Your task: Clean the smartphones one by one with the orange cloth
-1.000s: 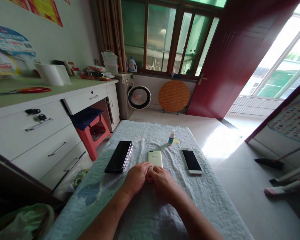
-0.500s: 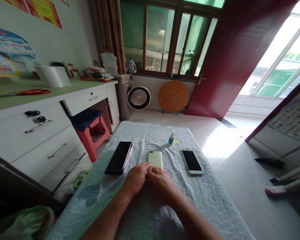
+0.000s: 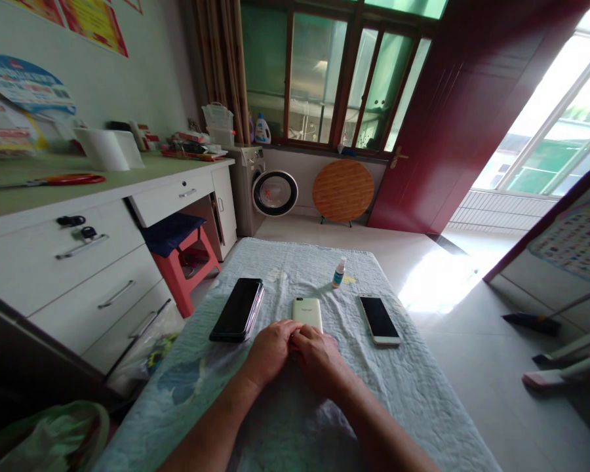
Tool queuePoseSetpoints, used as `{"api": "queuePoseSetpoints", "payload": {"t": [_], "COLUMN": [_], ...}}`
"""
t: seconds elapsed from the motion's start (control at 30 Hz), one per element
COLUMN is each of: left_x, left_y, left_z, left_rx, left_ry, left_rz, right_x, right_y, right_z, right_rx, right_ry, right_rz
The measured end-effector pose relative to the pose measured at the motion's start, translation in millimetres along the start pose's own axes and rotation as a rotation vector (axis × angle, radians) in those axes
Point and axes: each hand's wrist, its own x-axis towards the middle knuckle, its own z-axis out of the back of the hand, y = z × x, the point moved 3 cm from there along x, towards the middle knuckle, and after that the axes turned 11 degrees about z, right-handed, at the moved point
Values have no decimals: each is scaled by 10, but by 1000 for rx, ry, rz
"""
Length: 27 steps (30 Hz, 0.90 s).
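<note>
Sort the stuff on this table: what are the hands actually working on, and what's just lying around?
In hand:
left hand and right hand, meeting on the near end of the white phone
that phone lies back up

Lying about:
stack of dark phones, to its left
gold-rimmed phone, screen up, to its right
small bottle, beyond it
quilted cloth under everything
</note>
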Motion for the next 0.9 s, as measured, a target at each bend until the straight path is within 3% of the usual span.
{"api": "queuePoseSetpoints", "payload": {"t": [0.4, 0.9], "left_x": [13, 8], "left_y": [50, 21], "left_z": [-47, -15], "left_rx": [68, -3], "left_ry": [-45, -12], "left_rz": [27, -4], "right_x": [-99, -2], "right_y": [-215, -42], "right_z": [152, 0], "right_rx": [-146, -79], "right_ry": [13, 51], "right_rz": [-138, -31]}}
